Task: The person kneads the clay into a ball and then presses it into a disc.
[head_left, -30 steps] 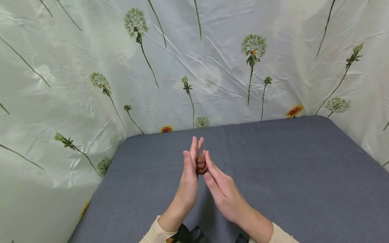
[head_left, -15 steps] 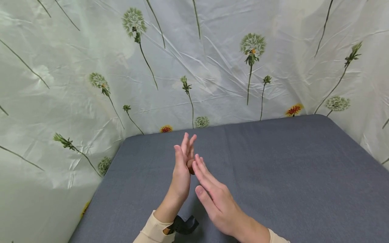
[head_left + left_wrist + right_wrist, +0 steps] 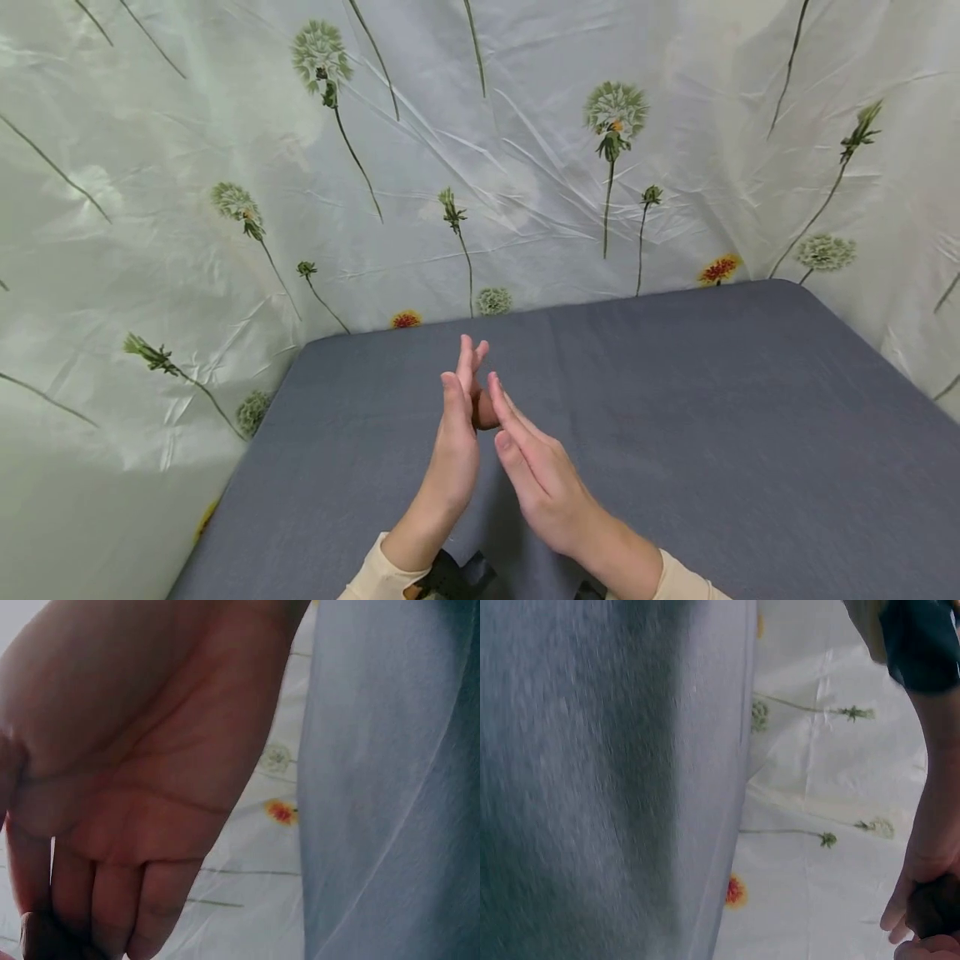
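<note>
A small, rounded brown lump, like a ball of clay or dough, sits between my two hands above the table. My left hand stands upright with straight fingers, its palm turned toward the lump. From the other side my right hand slants in, fingers straight and together, fingertips right at the lump. In the right wrist view the lump looks dark and lies against the left palm, with right fingertips beside it. The left wrist view has the left palm filling much of the frame; the lump shows only partly at the bottom.
A grey cloth-covered table spreads beneath both hands. Behind it and along its sides hangs a pale curtain printed with dandelions. Black straps are worn at the wrists below light sleeves.
Half a second ago the right hand had slid forward and left along the left palm; now it is drawn back, close to its first position. The lump stays between the hands.
</note>
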A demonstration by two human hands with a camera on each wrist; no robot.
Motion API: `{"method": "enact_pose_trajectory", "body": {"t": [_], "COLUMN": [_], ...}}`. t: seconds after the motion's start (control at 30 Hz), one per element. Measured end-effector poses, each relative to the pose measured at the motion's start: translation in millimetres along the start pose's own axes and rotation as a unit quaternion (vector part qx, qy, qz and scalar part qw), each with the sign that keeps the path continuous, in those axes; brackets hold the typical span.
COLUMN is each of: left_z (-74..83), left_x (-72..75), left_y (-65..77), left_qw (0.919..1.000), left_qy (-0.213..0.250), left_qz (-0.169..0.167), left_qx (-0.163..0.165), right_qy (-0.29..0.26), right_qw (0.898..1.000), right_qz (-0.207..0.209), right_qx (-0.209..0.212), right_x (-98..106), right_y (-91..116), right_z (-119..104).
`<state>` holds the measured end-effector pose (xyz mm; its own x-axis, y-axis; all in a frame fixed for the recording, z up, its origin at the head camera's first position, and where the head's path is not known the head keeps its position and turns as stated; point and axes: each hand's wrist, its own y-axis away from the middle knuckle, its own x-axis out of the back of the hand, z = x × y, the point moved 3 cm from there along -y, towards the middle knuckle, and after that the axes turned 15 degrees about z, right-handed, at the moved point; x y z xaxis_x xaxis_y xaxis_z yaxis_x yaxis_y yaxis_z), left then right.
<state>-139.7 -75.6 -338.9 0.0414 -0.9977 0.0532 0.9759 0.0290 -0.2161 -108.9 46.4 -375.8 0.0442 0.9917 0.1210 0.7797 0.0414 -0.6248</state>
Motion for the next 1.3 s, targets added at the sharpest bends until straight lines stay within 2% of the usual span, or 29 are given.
{"method": "enact_pose_trajectory", "body": {"t": [0.13,0.23,0.3,0.43,0.57,0.7,0.83,1.07,1.17,1.3], "left_z": [3.0,0.1,-5.1,-16.3,-19.7,-15.8,-6.8,5.1,2.3,-6.2], "left_x": [10.7,15.2,14.4,2.9,-7.1,-9.4,-6.0,7.5,13.3,15.0], "left_y": [-5.7,-10.4,-13.2,-13.4,-6.5,-0.4,1.1,-5.4,-11.4,-16.6], "left_qw": [0.9996,0.9992,0.9989,0.9979,0.9979,0.9983,0.9991,0.9996,0.9993,0.9988], "left_qy": [-0.001,0.015,0.029,0.048,0.041,0.025,0.022,0.025,0.032,0.043], "left_qz": [0.029,0.037,0.034,0.005,-0.026,-0.043,-0.032,0.011,0.019,0.015], "left_qx": [-0.007,0.0,0.015,0.043,0.043,0.03,0.015,0.0,-0.001,0.019], "right_qy": [-0.01,0.002,0.018,0.034,0.039,0.04,0.035,0.013,0.008,0.0], "right_qw": [1.0,0.999,0.999,0.998,0.998,0.999,0.998,0.998,0.999,0.999], "right_qz": [-0.022,-0.028,-0.023,-0.001,0.014,0.019,0.008,-0.02,-0.027,-0.023], "right_qx": [0.002,0.022,0.046,0.061,0.039,-0.005,-0.048,-0.065,-0.043,0.028], "right_x": [-9.1,-14.0,-15.6,-11.7,-2.8,4.9,4.8,-7.6,-10.9,-11.9], "right_y": [7.1,12.9,15.3,13.2,4.6,-3.1,-4.8,8.2,12.2,12.3], "right_z": [-5.9,-10.2,-13.1,-15.1,-8.9,0.5,5.5,4.1,-3.1,-13.3]}}
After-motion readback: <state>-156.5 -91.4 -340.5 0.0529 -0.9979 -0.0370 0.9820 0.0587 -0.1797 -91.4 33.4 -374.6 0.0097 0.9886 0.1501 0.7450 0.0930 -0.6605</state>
